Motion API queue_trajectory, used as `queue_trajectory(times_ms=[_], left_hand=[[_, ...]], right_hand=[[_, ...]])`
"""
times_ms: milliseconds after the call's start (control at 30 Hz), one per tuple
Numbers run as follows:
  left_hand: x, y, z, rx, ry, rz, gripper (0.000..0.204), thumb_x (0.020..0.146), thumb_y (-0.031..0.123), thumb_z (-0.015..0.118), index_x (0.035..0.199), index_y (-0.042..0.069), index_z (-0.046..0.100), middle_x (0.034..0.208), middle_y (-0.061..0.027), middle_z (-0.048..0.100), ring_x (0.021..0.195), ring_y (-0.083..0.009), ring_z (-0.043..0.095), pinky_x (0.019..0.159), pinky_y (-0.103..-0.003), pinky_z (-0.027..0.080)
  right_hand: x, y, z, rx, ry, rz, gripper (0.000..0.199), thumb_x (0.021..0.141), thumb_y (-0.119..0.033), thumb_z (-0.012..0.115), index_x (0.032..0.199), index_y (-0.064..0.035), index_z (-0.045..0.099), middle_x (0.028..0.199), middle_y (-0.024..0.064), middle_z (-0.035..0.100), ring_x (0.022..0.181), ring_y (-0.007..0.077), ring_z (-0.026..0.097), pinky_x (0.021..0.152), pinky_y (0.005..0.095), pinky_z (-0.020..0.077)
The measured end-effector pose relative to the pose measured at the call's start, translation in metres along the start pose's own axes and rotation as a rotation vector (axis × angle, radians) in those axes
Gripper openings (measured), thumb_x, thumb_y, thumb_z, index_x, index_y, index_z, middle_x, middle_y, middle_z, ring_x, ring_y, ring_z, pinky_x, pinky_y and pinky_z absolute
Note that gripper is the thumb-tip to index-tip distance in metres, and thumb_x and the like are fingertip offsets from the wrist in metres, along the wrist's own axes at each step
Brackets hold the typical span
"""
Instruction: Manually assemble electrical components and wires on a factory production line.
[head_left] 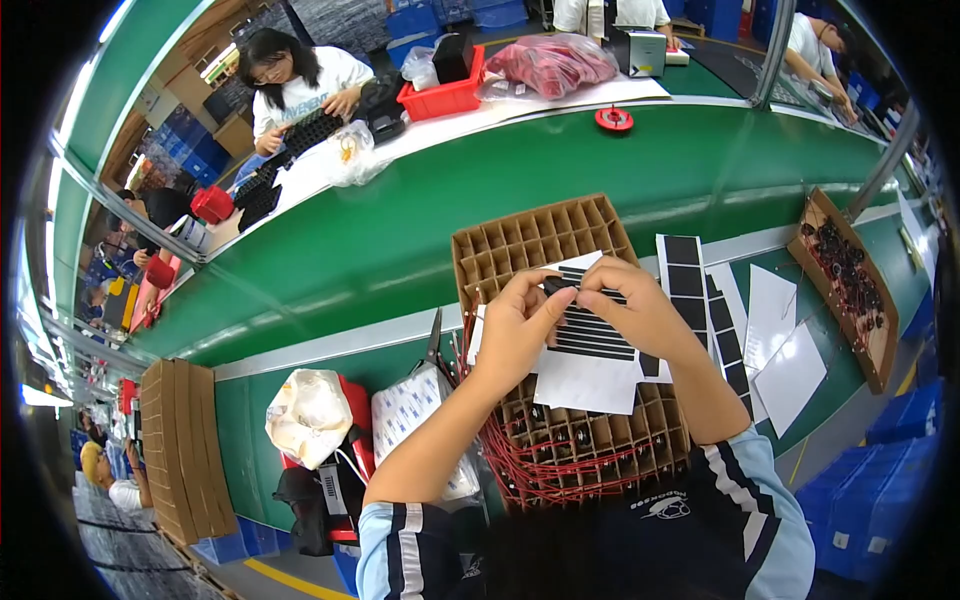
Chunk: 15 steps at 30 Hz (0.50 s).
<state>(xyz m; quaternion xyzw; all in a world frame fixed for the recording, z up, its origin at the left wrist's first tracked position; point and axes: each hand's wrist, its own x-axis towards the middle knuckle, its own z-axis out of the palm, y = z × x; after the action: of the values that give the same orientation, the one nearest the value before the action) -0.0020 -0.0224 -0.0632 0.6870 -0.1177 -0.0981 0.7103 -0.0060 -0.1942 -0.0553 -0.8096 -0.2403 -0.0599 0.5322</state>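
Note:
A small black part sits in the fingertips of my left hand, gripped between thumb and fingers. My right hand is closed in a pinch against the same part from the other side; whether it holds anything else is hidden. Under both hands lies a white sheet with black adhesive strips, and a blank white sheet is below it. These papers rest on a cardboard divider tray with many cells. Black round parts with red wires fill its near cells, the wires spilling over the left side.
Left of the tray are scissors, a patterned packet and a white bag. Label sheets with black squares and white papers lie right, before a cardboard box of wired parts. Co-workers sit across the green bench.

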Motion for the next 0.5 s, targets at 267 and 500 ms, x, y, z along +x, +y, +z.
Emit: queue_trajectory(times_ms=[267,500], left_hand=[[0.003,-0.009,0.002,-0.216,-0.069,0.092,0.024,0.088,0.011,0.048,0.099,0.003,0.028,0.077,-0.0153,0.055,0.056,-0.016,0.057,0.046,-0.023,0.046],[0.004,-0.013,0.001,-0.258,-0.144,0.097,0.019,0.092,0.016,0.038,0.096,0.001,0.028,0.077,-0.0174,0.053,0.056,-0.0223,0.058,0.05,-0.03,0.05]], right_hand=[[-0.001,0.001,0.003,0.032,0.026,-0.023,0.017,0.079,-0.015,0.057,0.072,0.0,0.055,0.071,0.0069,0.05,0.068,0.0177,0.048,0.063,0.0287,0.0383],[0.002,-0.001,0.005,0.03,0.064,0.068,0.018,0.078,-0.015,0.059,0.071,0.0018,0.056,0.07,0.0079,0.054,0.065,0.017,0.05,0.061,0.0288,0.039]])
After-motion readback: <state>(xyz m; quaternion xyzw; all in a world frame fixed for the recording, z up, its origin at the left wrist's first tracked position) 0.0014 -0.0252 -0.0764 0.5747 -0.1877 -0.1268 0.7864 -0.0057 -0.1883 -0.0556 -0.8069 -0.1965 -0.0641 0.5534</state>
